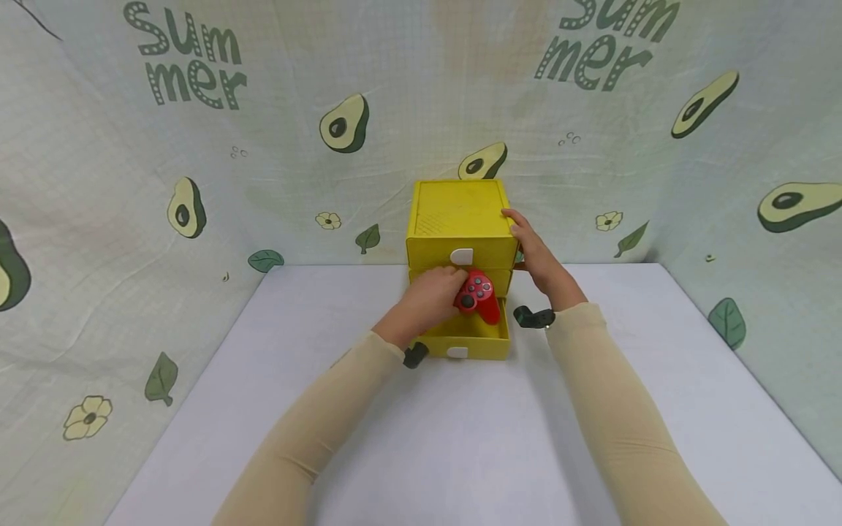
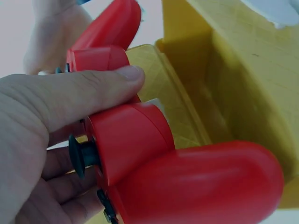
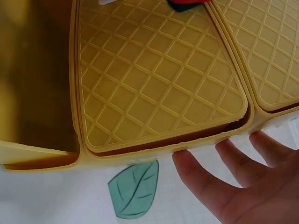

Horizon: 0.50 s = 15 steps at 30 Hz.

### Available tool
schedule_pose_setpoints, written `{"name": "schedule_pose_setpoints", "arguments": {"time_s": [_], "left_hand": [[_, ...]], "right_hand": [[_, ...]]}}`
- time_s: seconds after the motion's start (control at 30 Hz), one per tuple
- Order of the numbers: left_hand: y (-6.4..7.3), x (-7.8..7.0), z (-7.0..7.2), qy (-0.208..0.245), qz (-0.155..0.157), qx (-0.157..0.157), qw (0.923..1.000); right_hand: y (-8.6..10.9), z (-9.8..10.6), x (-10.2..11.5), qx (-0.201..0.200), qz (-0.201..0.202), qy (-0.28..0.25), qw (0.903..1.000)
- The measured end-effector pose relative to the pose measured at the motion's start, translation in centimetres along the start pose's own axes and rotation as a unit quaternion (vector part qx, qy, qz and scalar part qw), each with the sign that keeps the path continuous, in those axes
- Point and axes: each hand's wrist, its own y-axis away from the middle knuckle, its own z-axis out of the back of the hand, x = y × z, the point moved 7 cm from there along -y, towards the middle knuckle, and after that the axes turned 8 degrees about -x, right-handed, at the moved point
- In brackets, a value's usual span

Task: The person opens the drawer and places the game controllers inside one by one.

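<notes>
A red game controller point(image 1: 483, 296) with dark thumbsticks hangs over the pulled-out bottom drawer point(image 1: 463, 347) of a yellow drawer unit point(image 1: 460, 208). My left hand point(image 1: 430, 296) grips it; in the left wrist view the thumb lies across its middle and the fingers curl behind, with the drawer's hollow beside one red handle point(image 2: 210, 182). On the unit's right side rests my right hand point(image 1: 539, 256). Its fingers point(image 3: 201, 179) are extended and spread, fingertips right at the yellow side edge in the right wrist view.
Two upper drawers, the top one with a white pull point(image 1: 462, 256), stand pushed in. The unit sits at the back of a white table point(image 1: 447, 438). Behind and at both sides hangs a cloth point(image 1: 395, 66) printed with avocados and leaves.
</notes>
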Motion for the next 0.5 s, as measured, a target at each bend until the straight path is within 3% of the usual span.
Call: {"name": "schedule_pose_setpoints", "arguments": {"time_s": [0.23, 0.5], "left_hand": [[0.0, -0.2, -1.2, -0.005, -0.009, 0.021, 0.9997], [0.0, -0.1, -2.3, -0.001, -0.012, 0.051, 0.9986]], "right_hand": [[0.0, 0.0, 0.1, 0.005, -0.011, -0.008, 0.9999], [1.8, -0.3, 2.8, 0.012, -0.011, -0.002, 0.9999]]}}
